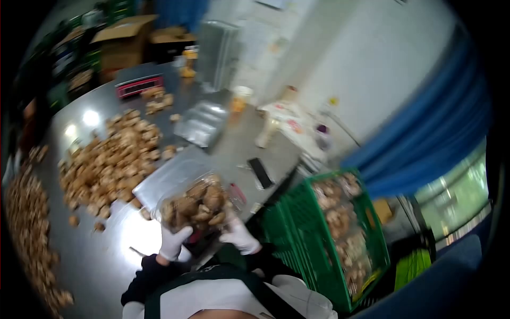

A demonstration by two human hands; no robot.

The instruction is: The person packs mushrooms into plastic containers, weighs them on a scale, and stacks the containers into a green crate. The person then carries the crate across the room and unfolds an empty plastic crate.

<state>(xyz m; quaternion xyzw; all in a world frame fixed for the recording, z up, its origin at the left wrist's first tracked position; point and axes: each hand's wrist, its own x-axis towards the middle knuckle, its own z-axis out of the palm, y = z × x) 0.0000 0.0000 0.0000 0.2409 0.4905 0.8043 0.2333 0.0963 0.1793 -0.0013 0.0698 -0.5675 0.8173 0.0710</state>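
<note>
Between my two white-gloved hands is a clear plastic clamshell box of brown mushrooms (199, 204), its lid (172, 173) folded open on the far side. My left hand (172, 242) grips the near left corner with the thumb against the box. On the right side, my right hand (239, 235) is closed around the edge, its fingertips partly hidden. A dark object under the box is mostly covered. Loose mushrooms (114, 157) lie heaped on the metal table (106, 266) beyond my left hand.
A green crate (289, 228) with filled mushroom packs stands at the right. Empty clear boxes (202, 122), a scale with a red-framed display (139, 86), a phone (260, 173) and a paper cup (241, 98) sit on the table. More mushrooms (29, 228) line the left edge.
</note>
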